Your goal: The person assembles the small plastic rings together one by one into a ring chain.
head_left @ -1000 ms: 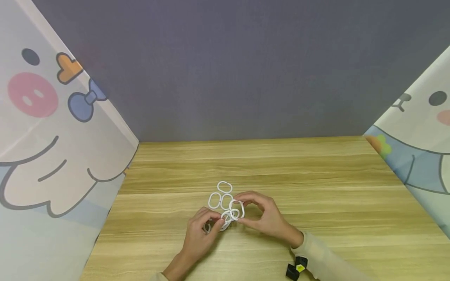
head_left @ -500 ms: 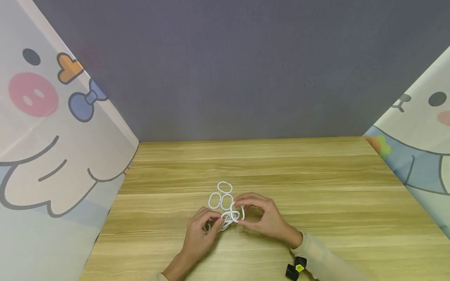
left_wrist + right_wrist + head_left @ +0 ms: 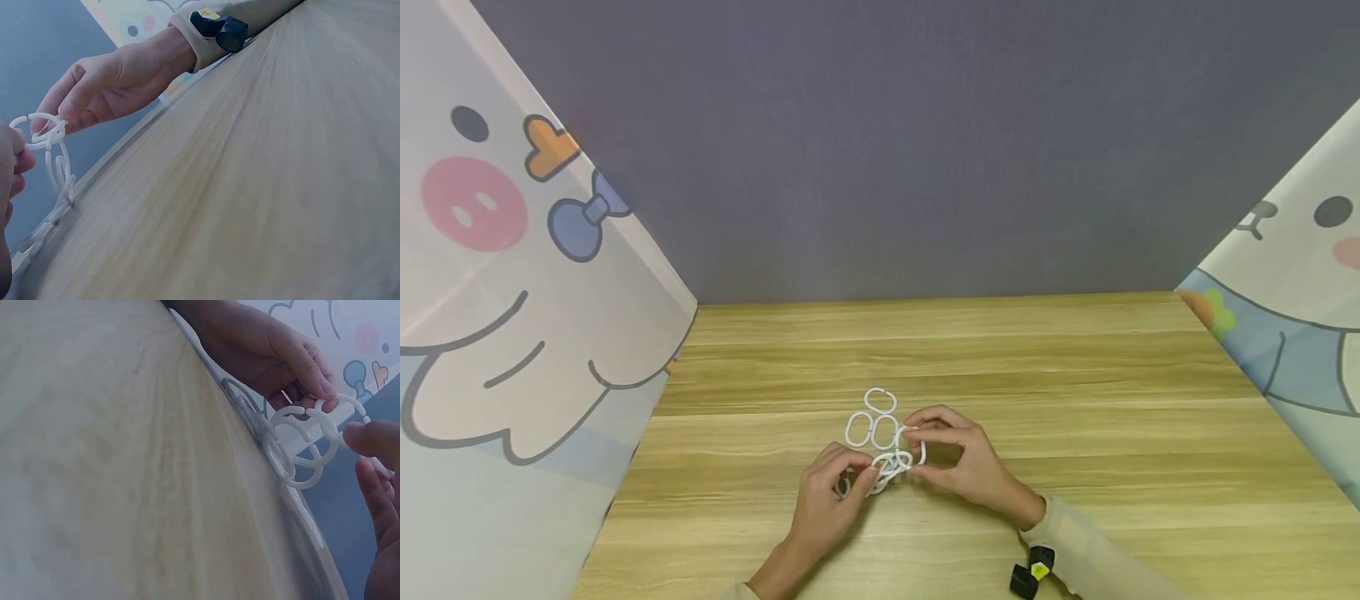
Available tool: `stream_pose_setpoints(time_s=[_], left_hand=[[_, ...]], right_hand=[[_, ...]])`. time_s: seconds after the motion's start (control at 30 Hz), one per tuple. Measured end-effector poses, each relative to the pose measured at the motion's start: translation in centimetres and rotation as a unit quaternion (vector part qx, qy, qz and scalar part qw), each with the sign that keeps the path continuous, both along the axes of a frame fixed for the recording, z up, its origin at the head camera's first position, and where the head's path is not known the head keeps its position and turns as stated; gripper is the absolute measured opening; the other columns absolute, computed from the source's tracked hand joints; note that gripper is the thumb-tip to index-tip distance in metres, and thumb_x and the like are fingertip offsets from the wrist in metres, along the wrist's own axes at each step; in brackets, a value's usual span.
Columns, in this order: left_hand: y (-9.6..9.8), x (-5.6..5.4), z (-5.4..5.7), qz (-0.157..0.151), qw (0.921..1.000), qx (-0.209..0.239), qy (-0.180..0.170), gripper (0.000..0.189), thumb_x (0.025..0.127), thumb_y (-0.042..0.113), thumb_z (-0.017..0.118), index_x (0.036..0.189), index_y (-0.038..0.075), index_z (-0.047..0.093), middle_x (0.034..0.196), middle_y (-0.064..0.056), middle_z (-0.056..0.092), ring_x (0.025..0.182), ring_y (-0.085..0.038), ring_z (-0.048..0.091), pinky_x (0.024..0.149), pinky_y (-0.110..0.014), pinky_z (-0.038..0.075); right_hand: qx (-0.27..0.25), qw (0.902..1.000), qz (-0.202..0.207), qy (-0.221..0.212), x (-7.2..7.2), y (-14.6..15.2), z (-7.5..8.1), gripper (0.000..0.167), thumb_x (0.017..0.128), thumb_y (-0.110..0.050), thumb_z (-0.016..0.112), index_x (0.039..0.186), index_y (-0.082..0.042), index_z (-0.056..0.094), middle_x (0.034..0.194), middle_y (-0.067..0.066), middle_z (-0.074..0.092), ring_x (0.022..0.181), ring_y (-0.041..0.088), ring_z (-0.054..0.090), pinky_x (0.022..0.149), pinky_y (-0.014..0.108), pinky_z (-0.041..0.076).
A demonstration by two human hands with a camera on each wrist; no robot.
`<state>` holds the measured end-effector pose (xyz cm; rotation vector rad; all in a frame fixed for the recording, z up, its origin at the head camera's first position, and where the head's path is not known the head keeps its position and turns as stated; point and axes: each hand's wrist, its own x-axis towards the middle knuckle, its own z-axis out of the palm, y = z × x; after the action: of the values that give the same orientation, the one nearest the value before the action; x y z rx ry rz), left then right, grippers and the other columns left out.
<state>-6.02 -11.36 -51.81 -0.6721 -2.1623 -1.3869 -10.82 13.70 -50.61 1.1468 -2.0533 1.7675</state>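
We note a wood-grain counter (image 3: 1112,392) across the lower half of the head view, with pale sleeves entering at the bottom edge. Nearest us, a cream left cuff (image 3: 741,592) shows at bottom centre-left; the longer right sleeve (image 3: 1097,542) runs in from the bottom right, with a black device (image 3: 1024,581) bearing a yellow patch beside its cuff.

Just beyond, below the centre of the frame, we see both bare hands at work. Left grip (image 3: 829,500): thumb and index finger pinch linked white rings (image 3: 887,469); in the left wrist view the links hang down from between the hands toward the counter. Right grip (image 3: 973,467): thumb and fingertips pinch a raised white ring (image 3: 923,454), upright beside the linked ones. We cannot tell whether that ring is joined to them.

Farther out, just beyond the fingers, we record three white rings lying flat: a left ring (image 3: 847,429), a middle ring (image 3: 874,433) beside it, and a top ring (image 3: 867,398) above the pair.

At the back, a grey wall (image 3: 880,150) fills the upper frame, between a left panel (image 3: 550,325) printed with a pink-snouted cartoon and a right panel (image 3: 1292,258) with another cartoon animal.
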Motion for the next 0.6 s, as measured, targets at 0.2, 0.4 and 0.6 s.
stream_pose_setpoints(time_s=[0.2, 0.4, 0.6], left_hand=[[0.03, 0.03, 0.00, 0.000, 1.0000, -0.001, -0.006, 0.021, 0.091, -0.001, 0.086, 0.101, 0.016, 0.080, 0.092, 0.004, 0.075, 0.081, -0.010, 0.064, 0.065, -0.028, 0.057], [0.10, 0.00, 0.04, 0.005, 1.0000, 0.003, -0.002, 0.021, 0.090, -0.001, 0.086, 0.101, 0.016, 0.079, 0.091, 0.003, 0.075, 0.081, -0.011, 0.065, 0.066, -0.028, 0.057], [0.05, 0.01, 0.02, 0.006, 0.9999, 0.010, -0.001, 0.022, 0.088, -0.002, 0.088, 0.100, 0.015, 0.080, 0.091, 0.002, 0.075, 0.080, -0.012, 0.065, 0.066, -0.029, 0.057]], right_hand=[[-0.020, 0.9984, 0.013, -0.052, 0.04, 0.10, -0.07, 0.049, 0.077, 0.016, 0.093, 0.124, 0.008, 0.078, 0.130, 0.027, 0.067, 0.112, 0.019, 0.072, 0.102, 0.027, 0.060], [-0.078, 0.9887, 0.061, -0.112, -0.25, 0.50, -0.30, 0.050, 0.079, 0.025, 0.085, 0.126, 0.015, 0.073, 0.132, 0.030, 0.063, 0.114, 0.013, 0.069, 0.099, 0.027, 0.062], [-0.094, 0.9849, 0.031, -0.142, -0.37, 0.55, -0.20, 0.031, 0.091, 0.021, 0.077, 0.122, 0.020, 0.072, 0.129, 0.019, 0.067, 0.113, 0.012, 0.071, 0.098, 0.028, 0.063]])
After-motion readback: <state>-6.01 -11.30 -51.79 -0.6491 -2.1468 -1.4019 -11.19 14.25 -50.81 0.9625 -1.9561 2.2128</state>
